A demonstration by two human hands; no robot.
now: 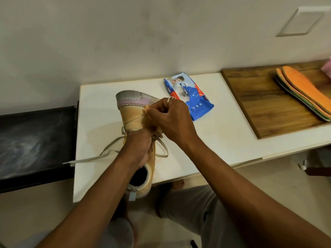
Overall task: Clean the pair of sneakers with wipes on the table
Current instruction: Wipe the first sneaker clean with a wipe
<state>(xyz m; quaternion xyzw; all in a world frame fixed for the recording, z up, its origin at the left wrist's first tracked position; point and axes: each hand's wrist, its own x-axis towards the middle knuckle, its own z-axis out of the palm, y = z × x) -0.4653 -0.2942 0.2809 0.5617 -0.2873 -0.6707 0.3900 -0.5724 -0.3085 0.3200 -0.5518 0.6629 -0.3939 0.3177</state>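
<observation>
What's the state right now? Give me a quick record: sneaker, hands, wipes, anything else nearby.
sneaker: tan, only one in view, on the white table, toe away from the person
left hand: grips the sneaker's mid-upper
right hand: pinches the lace at the lacing
lace end: trails left past the table edge
wipes pack: blue, on the table beyond the sneaker, untouched
wipe in hands: none visible
nearby: orange insoles stacked on a wooden board, right

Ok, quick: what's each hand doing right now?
Left hand: grips the tan high-top sneaker.
Right hand: pinches its lacing near the toe.
</observation>
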